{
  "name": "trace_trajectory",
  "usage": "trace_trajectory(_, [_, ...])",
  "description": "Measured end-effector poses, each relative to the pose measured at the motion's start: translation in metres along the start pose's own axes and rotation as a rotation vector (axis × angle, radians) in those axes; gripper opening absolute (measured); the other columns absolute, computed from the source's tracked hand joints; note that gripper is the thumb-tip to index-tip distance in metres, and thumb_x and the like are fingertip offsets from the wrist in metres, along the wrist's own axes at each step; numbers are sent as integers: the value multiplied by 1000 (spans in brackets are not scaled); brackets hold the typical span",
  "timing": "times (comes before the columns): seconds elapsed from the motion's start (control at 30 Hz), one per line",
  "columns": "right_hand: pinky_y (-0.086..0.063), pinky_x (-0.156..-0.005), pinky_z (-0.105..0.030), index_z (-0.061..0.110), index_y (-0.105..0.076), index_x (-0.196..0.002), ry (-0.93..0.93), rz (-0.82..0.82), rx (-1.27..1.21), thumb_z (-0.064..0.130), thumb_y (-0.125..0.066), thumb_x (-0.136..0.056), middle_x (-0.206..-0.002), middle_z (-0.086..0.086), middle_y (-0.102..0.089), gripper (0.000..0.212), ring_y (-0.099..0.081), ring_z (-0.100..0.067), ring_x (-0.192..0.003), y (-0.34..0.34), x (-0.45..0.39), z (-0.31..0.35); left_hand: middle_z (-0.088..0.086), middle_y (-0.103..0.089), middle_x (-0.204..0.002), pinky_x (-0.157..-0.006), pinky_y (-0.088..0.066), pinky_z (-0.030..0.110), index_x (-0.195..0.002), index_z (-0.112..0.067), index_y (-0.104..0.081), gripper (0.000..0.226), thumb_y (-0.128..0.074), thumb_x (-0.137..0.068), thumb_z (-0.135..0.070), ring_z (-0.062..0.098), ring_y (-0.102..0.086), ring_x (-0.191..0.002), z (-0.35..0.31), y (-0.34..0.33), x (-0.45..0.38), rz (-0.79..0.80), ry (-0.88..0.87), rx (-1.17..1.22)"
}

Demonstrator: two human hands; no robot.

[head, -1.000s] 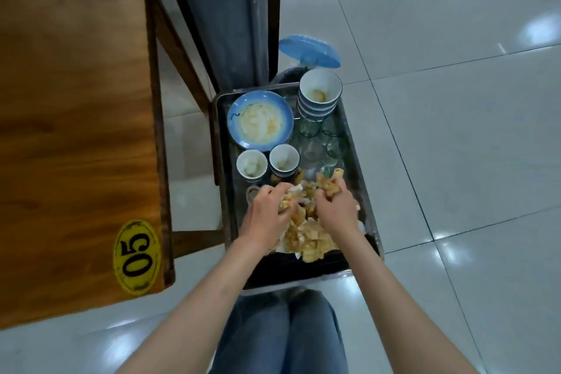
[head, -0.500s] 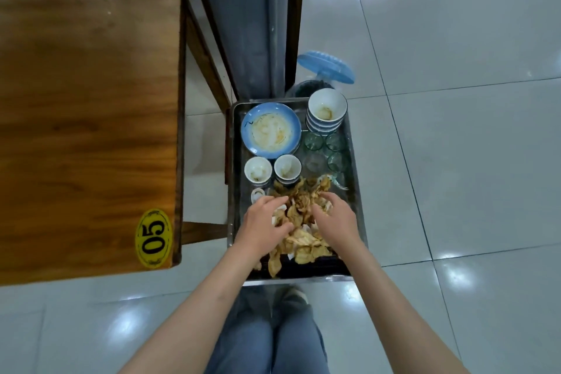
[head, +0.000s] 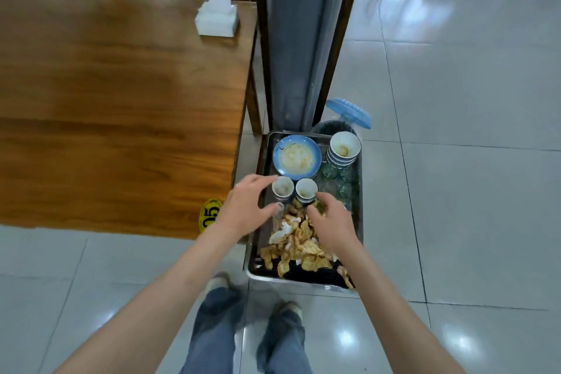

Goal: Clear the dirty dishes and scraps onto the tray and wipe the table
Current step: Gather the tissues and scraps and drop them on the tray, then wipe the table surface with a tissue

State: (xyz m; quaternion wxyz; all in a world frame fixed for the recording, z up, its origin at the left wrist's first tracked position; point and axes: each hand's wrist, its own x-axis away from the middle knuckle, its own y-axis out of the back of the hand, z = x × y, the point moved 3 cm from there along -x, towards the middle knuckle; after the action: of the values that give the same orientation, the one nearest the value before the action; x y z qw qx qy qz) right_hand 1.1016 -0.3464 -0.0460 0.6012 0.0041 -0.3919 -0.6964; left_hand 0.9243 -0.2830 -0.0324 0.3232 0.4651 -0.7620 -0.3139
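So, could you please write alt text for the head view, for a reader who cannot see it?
Two bare hands reach over a metal tray on the floor: the left hand open near two cups, the right hand on a pile of scraps. A plate, stacked bowls and glasses fill the tray beside a wooden table.

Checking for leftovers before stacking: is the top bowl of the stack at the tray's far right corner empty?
Nearly empty. The top bowl stands upright on its stack in the tray, showing only a brownish smear inside.
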Motion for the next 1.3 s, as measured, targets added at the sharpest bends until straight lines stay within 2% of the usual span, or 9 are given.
trace_trajectory(0.1, [-42, -93, -33, 21, -44, -136, 96, 10, 17, 30, -52, -92, -134, -2, -51, 46, -51, -16, -112, -3, 0, 42, 1, -50, -134, -94, -34, 23, -137, -29, -44, 63, -71, -80, -28, 16, -47, -122, 6, 45, -1, -81, 13, 11])
trace_trajectory(0.23, [-34, -103, -34, 19, -40, -139, 194, 42, 97, 29, -52, -93, -139, -3, -46, 49, -42, -19, -127, -18, -4, 95, 1, -49, -136, -94, -36, 21, -139, -31, -42, 64, -71, -81, -30, 16, -46, -124, 29, 103, 4, -146, 38, 4])
trace_trajectory(0.33, [-32, -106, -34, 18, -36, -141, 275, 72, 168, 29, -52, -93, -142, -3, -43, 52, -39, -20, -130, -38, -11, 136, 3, -49, -137, -99, -44, 31, -140, -29, -41, 66, -71, -81, -33, 20, -49, -122, 59, 146, 6, -190, 82, -28])
trace_trajectory(0.43, [-31, -105, -33, 19, -30, -144, 344, 73, 240, 32, -51, -93, -145, -1, -39, 56, -35, -19, -133, -64, -28, 178, 4, -48, -138, -99, -46, 37, -141, -29, -40, 68, -70, -81, -36, 21, -49, -122, 99, 188, -2, -221, 119, -72])
trace_trajectory(0.73, [-31, -110, -40, 27, -21, -146, 244, -25, 222, 37, -51, -93, -151, 2, -27, 62, -25, -19, -138, -157, -114, 298, 2, -44, -141, -88, -52, 34, -143, -34, -32, 74, -69, -80, -44, 22, -55, -114, 223, 283, -116, -50, 49, -279])
trace_trajectory(0.87, [-29, -109, -39, 26, -22, -146, 164, -128, 203, 37, -53, -92, -152, 2, -27, 63, -23, -18, -139, -174, -157, 330, 3, -40, -143, -94, -47, 37, -145, -36, -26, 79, -69, -79, -47, 24, -44, -126, 249, 297, -188, 51, -28, -340])
trace_trajectory(1.0, [-29, -110, -39, 25, -22, -146, 141, -195, 263, 36, -54, -92, -152, 1, -27, 64, -23, -18, -139, -167, -207, 351, 3, -42, -140, -92, -45, 36, -145, -30, -24, 87, -71, -75, -49, 25, -44, -125, 255, 296, -258, 89, -117, -322])
trace_trajectory(1.2, [-31, -108, -41, 19, -24, -145, 123, -305, 326, 34, -54, -91, -150, -3, -29, 64, -25, -22, -137, -135, -288, 381, 8, -38, -145, -100, -40, 41, -147, -24, -18, 102, -75, -68, -53, 28, -37, -131, 257, 288, -356, 91, -140, -316])
trace_trajectory(1.3, [-29, -108, -42, 19, -19, -147, 122, -388, 353, 31, -55, -90, -152, -8, -21, 68, -20, -27, -139, -125, -326, 392, 8, -29, -150, -108, -30, 43, -149, -23, -8, 116, -78, -62, -56, 28, -28, -137, 256, 282, -393, 62, -183, -259])
